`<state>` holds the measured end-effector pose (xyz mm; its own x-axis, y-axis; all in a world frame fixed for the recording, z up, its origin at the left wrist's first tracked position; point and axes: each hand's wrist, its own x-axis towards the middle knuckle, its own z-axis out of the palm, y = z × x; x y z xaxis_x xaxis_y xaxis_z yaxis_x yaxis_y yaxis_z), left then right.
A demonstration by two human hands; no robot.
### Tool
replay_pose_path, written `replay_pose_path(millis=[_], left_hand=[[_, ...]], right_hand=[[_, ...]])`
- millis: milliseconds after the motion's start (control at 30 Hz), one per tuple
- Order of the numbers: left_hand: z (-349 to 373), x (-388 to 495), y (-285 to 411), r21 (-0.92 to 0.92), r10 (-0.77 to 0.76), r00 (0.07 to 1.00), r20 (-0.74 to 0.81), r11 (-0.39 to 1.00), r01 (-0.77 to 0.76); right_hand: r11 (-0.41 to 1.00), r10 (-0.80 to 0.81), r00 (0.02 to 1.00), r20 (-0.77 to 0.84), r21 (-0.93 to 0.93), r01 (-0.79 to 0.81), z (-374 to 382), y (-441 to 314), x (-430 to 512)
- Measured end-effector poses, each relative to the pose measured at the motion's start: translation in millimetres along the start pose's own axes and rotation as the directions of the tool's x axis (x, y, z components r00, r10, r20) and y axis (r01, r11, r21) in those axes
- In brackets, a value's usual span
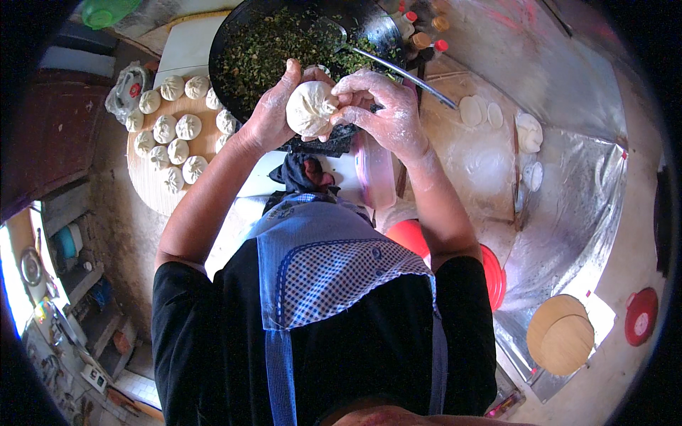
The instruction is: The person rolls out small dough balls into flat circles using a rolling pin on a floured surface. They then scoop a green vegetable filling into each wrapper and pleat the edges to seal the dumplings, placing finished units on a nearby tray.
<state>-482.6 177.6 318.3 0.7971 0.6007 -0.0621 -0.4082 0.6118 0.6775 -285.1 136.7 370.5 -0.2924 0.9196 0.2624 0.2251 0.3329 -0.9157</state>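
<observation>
A pleated dough bun [310, 110] rests in my left hand [272, 114], whose fingers curve around its far side and underneath. With floury thumb and fingertips, my right hand [386, 109] pinches the gathered dough at the bun's right edge. Both hands are above the near edge of a large black wok [226, 80]. Chopped green filling [272, 45] covers much of the wok's inside. A metal ladle [405, 72] lies in it, its handle reaching out over the rim to the right.
Several shaped buns [165, 129] sit on a round ribbed board [141, 183] at left. Flat dough wrappers [471, 111] and a dough lump [529, 133] lie on the floured board [453, 165] at right or by its edge. Capped bottles [421, 41] stand beside the wok.
</observation>
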Motion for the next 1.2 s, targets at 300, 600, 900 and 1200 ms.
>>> replay_pose_path(millis=[300,600,900,1200], left_hand=[[11,-3,5,0.008,-0.272,0.96,-0.066,0.962,0.273],[17,-10,10,-0.086,-0.419,0.904,0.085,0.901,0.426],[16,-21,-23,0.307,0.355,0.876,-0.326,0.916,-0.257],[16,-28,-10,0.361,0.168,0.96,-0.222,0.929,-0.079]], right_hand=[[0.91,-0.328,0.907,0.262,-0.171,0.378,-12,-16,14],[0.804,-0.479,0.864,0.156,-0.317,0.503,7,-20,4],[0.963,-0.129,0.929,-0.347,-0.268,0.033,49,-22,-30],[0.917,-0.277,0.935,-0.22,-0.35,0.189,41,-20,-28]])
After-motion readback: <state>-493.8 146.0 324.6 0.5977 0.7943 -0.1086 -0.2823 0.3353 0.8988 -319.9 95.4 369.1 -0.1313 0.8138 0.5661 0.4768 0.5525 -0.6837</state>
